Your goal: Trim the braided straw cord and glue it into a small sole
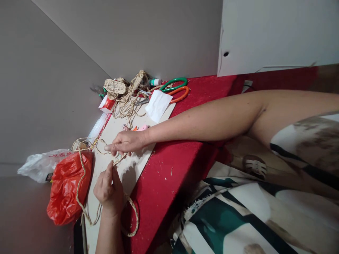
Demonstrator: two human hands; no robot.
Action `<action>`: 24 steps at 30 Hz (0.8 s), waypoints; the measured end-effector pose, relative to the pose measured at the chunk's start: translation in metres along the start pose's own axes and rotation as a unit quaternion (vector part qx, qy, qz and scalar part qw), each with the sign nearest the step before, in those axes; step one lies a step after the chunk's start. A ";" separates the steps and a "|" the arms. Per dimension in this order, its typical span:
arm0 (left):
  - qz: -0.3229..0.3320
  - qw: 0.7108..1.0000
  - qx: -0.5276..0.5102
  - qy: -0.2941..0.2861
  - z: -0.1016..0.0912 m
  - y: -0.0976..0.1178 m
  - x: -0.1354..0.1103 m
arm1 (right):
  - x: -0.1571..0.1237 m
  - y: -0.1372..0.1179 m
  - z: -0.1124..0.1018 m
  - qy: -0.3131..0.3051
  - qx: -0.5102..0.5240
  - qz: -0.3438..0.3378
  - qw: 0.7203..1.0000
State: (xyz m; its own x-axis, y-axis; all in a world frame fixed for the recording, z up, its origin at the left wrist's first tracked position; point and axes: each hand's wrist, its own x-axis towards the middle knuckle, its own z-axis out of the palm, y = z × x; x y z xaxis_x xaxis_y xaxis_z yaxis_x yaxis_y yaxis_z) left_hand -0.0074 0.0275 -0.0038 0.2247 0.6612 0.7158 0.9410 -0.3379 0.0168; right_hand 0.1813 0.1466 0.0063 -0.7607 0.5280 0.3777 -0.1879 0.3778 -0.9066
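A: Nearest entry?
B: Cord (121,158), braided, straw-coloured; held above the white board (109,127). By the left hand (107,188) it is pinched in a narrow grip at the fingertips; by the right hand (125,141) it is held likewise, fingers bent over it.

A: Reason for two grips so close?
B: Presumably, that the short stretch between be kept steady. Slack is carried in a loop beside the left wrist and a strand laid across the red bag (70,187), perhaps so that no pull is felt.

A: Beyond the hands?
B: White paper (158,106), laid beside scissor handles, green (177,79) and orange (188,92); turned toward the person, probably for easy reach. Whether one pair or two cannot be told. Farther: tangled cord heap (129,100), wound bundle (115,88), small bottle (155,82), red-and-white box (107,104); set back, it is supposed, as stock.

A: Surface?
B: Bench (156,183), covered in red; pale scraps scattered near its front edge, the white board laid on top.

A: Room?
B: Clear bag (39,164), placed beside the red one. The bench is backed by plain grey walls (148,35); a white panel (278,35), pierced by one dark hole, is seen on the person's right.
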 end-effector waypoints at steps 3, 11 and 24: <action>-0.002 1.000 0.016 0.001 -0.005 0.000 -0.002 | -0.005 0.003 0.008 -0.122 -0.002 -0.001 0.992; -0.065 0.997 -0.052 -0.003 -0.014 0.005 -0.012 | -0.004 0.001 0.005 -0.154 0.094 0.105 0.978; -0.141 0.989 -0.035 0.015 -0.018 0.013 -0.006 | -0.011 -0.006 0.015 -0.126 0.032 0.017 0.991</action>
State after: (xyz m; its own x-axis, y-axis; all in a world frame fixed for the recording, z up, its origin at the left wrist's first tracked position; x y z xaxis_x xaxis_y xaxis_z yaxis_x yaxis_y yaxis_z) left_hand -0.0012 0.0075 0.0048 -0.0532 0.7164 0.6956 0.9453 -0.1884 0.2663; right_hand 0.1819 0.1270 0.0047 -0.8968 0.3300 0.2948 -0.1920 0.3100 -0.9311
